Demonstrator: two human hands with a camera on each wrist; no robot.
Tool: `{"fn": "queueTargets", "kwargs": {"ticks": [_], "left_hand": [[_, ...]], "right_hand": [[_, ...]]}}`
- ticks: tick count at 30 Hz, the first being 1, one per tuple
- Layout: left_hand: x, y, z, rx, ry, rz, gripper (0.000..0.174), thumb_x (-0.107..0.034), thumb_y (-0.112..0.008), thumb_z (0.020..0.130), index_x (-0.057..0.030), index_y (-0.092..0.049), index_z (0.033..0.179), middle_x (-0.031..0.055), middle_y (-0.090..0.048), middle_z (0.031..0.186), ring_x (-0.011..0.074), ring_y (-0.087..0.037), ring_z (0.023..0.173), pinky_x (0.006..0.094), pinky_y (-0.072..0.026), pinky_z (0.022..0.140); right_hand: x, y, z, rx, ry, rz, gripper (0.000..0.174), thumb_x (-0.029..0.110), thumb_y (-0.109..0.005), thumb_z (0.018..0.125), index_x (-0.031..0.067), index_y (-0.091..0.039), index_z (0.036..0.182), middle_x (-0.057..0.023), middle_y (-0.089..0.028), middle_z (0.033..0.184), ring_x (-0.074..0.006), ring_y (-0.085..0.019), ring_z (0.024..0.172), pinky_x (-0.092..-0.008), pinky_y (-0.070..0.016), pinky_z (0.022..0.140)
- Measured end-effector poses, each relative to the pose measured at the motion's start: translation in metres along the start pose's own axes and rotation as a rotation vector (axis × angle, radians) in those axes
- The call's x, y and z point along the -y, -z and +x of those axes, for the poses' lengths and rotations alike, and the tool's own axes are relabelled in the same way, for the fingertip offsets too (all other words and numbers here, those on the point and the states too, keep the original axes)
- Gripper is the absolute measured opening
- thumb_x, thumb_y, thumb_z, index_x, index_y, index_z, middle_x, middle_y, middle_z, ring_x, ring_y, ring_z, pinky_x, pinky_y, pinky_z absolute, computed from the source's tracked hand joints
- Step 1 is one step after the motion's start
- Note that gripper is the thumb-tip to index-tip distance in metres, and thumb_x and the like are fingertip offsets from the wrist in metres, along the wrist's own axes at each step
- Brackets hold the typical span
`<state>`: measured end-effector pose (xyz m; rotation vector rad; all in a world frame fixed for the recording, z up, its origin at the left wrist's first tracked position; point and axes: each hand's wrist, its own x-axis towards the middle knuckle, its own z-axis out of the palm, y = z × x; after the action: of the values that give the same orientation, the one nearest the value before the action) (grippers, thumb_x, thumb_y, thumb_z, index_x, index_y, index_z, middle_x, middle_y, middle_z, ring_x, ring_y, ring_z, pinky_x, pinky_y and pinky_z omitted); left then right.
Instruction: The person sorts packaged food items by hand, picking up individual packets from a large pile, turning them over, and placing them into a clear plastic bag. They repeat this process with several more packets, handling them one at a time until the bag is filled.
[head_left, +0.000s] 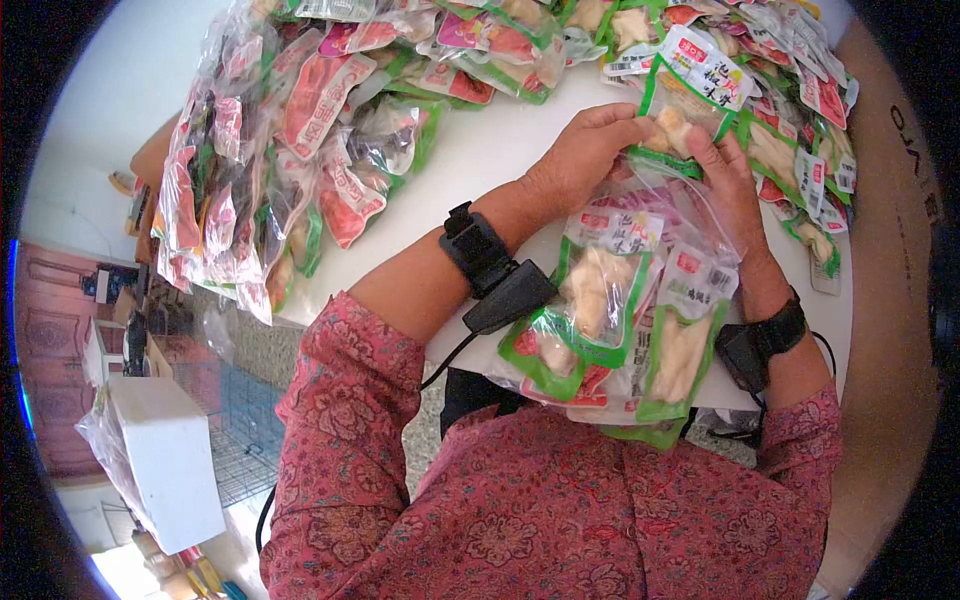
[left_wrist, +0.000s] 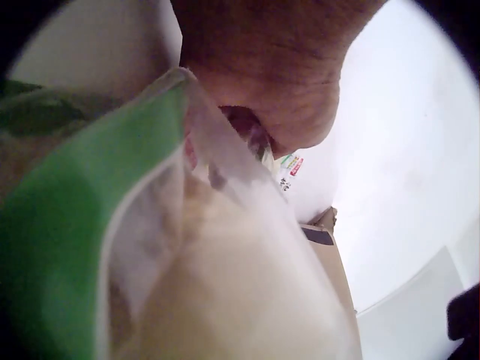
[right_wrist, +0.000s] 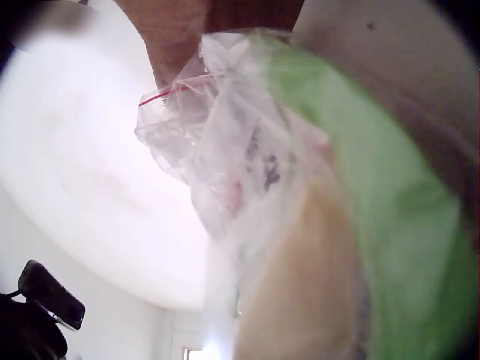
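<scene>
In the head view the left hand pinches the lower left edge of a small green-edged food packet. The right hand grips its lower right, thumb in front. Just below, a clear zip bag holds several packets, its top edge against the right hand. The left wrist view has the left hand above a large, blurred green-edged packet. Clear plastic with a red zip line shows beneath the right hand in the right wrist view; its fingers are hidden there.
Filled clear bags of packets cover the table's left side. More packets are heaped at the back and right of the white table. A brown carton stands at the right, a white box at the lower left.
</scene>
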<state>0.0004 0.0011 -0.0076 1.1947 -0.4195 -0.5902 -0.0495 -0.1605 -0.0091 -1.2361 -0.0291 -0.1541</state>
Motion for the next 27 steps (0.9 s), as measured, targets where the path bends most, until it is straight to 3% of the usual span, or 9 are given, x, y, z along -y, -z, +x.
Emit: {"fn": "queueTargets", "kwargs": {"ticks": [10,13,15,19,22,24,27], "left_hand": [[0.001,-0.001,0.000,0.001,-0.018,0.035,0.022,-0.025,-0.047,0.086,-0.0082,-0.056,0.098,-0.0069,-0.053,0.071,0.0011,-0.037,0.049,0.0159,-0.0278,0.042],[-0.001,-0.002,0.000,-0.039,-0.039,0.112,0.023,-0.026,-0.047,0.086,-0.0084,-0.056,0.099,-0.0068,-0.051,0.070,0.0017,-0.035,0.048,0.0159,-0.0277,0.043],[-0.002,0.000,-0.001,-0.012,-0.038,0.097,0.024,-0.026,-0.047,0.086,-0.0082,-0.055,0.100,-0.0066,-0.051,0.070,0.0021,-0.035,0.048,0.0160,-0.0277,0.043],[-0.001,-0.002,-0.003,-0.007,-0.005,0.111,0.026,-0.027,-0.049,0.085,-0.0079,-0.055,0.101,-0.0059,-0.051,0.071,0.0028,-0.034,0.048,0.0165,-0.0278,0.043],[-0.003,-0.003,-0.003,-0.021,-0.095,0.220,0.027,-0.029,-0.051,0.084,-0.0075,-0.055,0.101,-0.0054,-0.051,0.070,0.0028,-0.035,0.049,0.0167,-0.0285,0.043],[-0.004,-0.003,-0.004,-0.028,-0.066,0.220,0.028,-0.030,-0.051,0.084,-0.0074,-0.055,0.101,-0.0053,-0.052,0.070,0.0024,-0.036,0.050,0.0167,-0.0288,0.043],[-0.002,-0.002,-0.002,-0.029,-0.048,0.181,0.030,-0.032,-0.051,0.084,-0.0068,-0.055,0.101,-0.0051,-0.053,0.071,0.0019,-0.038,0.051,0.0167,-0.0296,0.043]], "right_hand": [[0.005,0.000,-0.003,0.013,-0.117,0.142,0.030,0.025,-0.048,0.087,0.0043,-0.048,0.108,-0.0064,-0.056,0.100,-0.0153,-0.056,0.088,-0.0264,-0.0476,0.073],[0.003,0.002,-0.001,0.034,-0.112,0.174,0.027,0.029,-0.048,0.087,0.0090,-0.049,0.105,-0.0019,-0.057,0.097,-0.0107,-0.057,0.078,-0.0224,-0.0458,0.063],[0.001,0.006,0.001,0.069,-0.078,0.175,0.029,0.025,-0.046,0.088,0.0039,-0.048,0.108,-0.0061,-0.055,0.100,-0.0147,-0.055,0.089,-0.0274,-0.0467,0.074],[0.000,0.008,0.002,0.071,-0.021,0.105,0.028,0.024,-0.047,0.087,0.0031,-0.050,0.106,-0.0051,-0.056,0.098,-0.0139,-0.054,0.089,-0.0285,-0.0462,0.076],[0.000,0.007,0.001,0.081,-0.035,0.059,0.026,0.022,-0.050,0.086,0.0024,-0.052,0.104,-0.0043,-0.056,0.095,-0.0120,-0.053,0.088,-0.0265,-0.0445,0.077],[-0.004,0.011,0.005,0.117,0.064,-0.139,0.026,0.021,-0.053,0.085,0.0024,-0.053,0.103,-0.0032,-0.057,0.094,-0.0101,-0.052,0.087,-0.0234,-0.0428,0.076],[-0.007,0.011,0.007,0.103,0.091,-0.160,0.028,0.022,-0.054,0.084,0.0029,-0.052,0.104,-0.0024,-0.056,0.094,-0.0092,-0.051,0.085,-0.0217,-0.0415,0.076]]}}
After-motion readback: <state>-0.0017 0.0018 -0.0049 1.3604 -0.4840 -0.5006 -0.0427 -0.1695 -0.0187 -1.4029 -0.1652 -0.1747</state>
